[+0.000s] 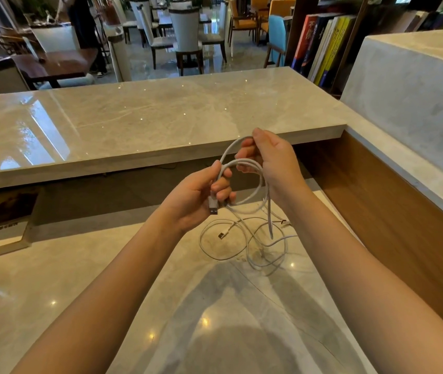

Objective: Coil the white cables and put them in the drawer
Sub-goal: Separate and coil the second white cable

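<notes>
Left hand [198,193] first: its fingers are curled snug around the gathered turns of the white braided charging cable [227,151], with the silver USB plug [213,207] poking out below the fist at 6 o'clock. Up at 1 o'clock from that grip, just beside it, the right hand [274,160] pinches the top of the loop between thumb and fingers, a tight hold on the cord alone. The loop's long axis runs between the two hands, and the loose tail hangs at 5 o'clock from the left fist, straight down below the right wrist (the right hand looks the nearer to feed it). Lower, at 6 o'clock, a thinner white cable [202,240] sprawls uncoiled on the pale marble counter [107,279]. No drawer in view.
</notes>
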`<state>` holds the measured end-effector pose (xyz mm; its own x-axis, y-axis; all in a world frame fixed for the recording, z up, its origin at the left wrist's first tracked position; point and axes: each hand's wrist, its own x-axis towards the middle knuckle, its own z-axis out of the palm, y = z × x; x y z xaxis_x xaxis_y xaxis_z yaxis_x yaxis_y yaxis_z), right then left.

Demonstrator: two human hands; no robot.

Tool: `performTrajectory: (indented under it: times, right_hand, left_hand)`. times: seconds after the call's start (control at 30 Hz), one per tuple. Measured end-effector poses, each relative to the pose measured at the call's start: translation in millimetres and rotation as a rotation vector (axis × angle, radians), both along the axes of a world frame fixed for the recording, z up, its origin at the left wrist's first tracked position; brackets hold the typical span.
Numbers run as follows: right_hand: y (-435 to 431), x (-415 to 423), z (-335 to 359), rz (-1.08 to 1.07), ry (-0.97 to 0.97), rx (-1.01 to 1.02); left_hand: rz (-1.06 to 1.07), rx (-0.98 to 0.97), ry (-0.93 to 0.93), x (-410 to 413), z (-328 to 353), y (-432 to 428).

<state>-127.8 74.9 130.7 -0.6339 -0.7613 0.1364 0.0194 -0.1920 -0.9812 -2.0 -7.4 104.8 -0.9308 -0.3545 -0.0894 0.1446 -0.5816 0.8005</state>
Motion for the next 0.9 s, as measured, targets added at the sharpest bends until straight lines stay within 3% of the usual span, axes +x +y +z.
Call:
performTrajectory:
  times: [0.27,0.43,0.6,0.73,0.9]
  right_hand:
    - [8.7,3.4,-4.0,0.207,0.005,0.226]
    - [16.2,2.8,-12.3,0.467,-0.118,0.155]
    - [17.5,6.2,-18.7,0.551,-0.196,0.086]
    - [14.6,4.8,-19.9,0.508,-0.182,0.054]
    - [5.8,-0.7,-24.7,0.378,-0.317,-0.040]
  left_hand:
    - [0.314,-0.171,-0.080,-2.8,1.3,-4.0]
    - [0.454,-0.456,-0.177,-1.0,0.7,-7.1]
    - [0.577,-0.644,-0.272,-3.7,-4.1,-4.7]
    - [0.456,-0.468,-0.201,0.4,-3.0,-9.2]
    - [0.122,0.161,-0.024,3.5,3.2,-8.9]
